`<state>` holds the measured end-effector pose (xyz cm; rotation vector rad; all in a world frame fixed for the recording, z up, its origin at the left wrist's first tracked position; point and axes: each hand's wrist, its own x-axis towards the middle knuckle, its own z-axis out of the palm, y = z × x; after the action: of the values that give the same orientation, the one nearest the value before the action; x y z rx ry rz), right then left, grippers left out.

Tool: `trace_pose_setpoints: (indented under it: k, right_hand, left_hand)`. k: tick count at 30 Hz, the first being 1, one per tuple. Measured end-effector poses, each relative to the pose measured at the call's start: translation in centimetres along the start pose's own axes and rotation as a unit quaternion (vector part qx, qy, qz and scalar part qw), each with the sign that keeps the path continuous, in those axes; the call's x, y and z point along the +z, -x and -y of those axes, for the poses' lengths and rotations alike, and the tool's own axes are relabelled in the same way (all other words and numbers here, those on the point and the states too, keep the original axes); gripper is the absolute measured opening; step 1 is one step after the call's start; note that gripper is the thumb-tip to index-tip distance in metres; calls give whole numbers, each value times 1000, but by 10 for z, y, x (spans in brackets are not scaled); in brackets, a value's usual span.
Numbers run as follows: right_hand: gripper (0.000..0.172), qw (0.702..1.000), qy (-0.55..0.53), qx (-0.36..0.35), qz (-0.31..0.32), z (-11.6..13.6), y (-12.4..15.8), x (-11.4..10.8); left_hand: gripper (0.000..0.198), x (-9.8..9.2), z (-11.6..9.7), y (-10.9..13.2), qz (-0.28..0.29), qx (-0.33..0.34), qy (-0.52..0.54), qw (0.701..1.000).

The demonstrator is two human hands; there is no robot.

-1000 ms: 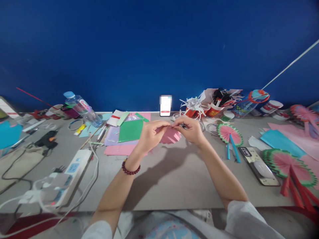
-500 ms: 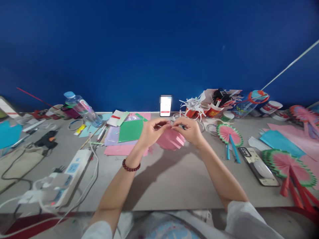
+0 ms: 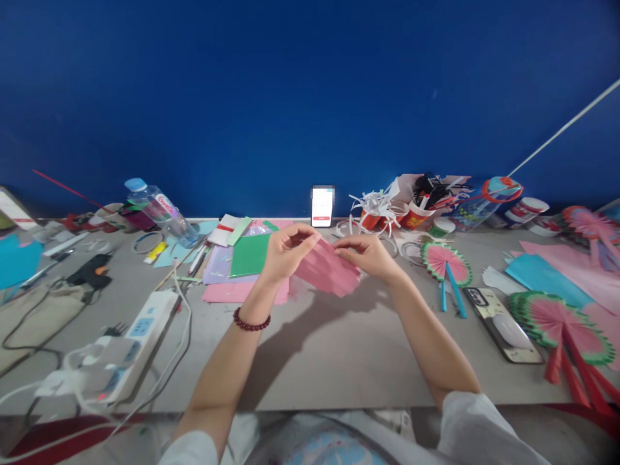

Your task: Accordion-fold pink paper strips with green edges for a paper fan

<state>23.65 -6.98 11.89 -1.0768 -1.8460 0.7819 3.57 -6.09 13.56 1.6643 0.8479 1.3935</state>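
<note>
A sheet of pink paper [image 3: 329,270], creased along its lower right edge, hangs just above the table between my hands. My left hand [image 3: 289,253] pinches its upper left side between thumb and fingers. At the upper right edge, my right hand [image 3: 367,254] has thumb and index finger closed on the same paper. Behind my left hand lies a green sheet [image 3: 250,254] on a stack with pink paper [image 3: 232,293] under it. A lit phone [image 3: 322,206] leans upright against the blue wall, beyond the hands.
On the left are a power strip [image 3: 145,336] with cables and a tilted plastic bottle [image 3: 162,210]. To the right stand a cup of tools [image 3: 416,214] and white paper strips [image 3: 375,203]. Folded paper fans [image 3: 444,261] and a phone bearing a mouse [image 3: 509,330] lie further right.
My hands have drawn apart, the left going a little to the left. The pink paper, bunched before, is now spread wider between them.
</note>
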Motion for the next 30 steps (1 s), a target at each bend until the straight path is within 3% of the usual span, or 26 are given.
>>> trace_pose_setpoints:
  k: [23,30]
  right_hand:
    - [17,999,-33,34,-20,3,0,5]
    - [12,997,39,-12,-64,7,0,6]
  left_hand:
    - [15,0,7,-1,-27,-23,16,999]
    - [17,-1,9,-2,-11,-41,43,998]
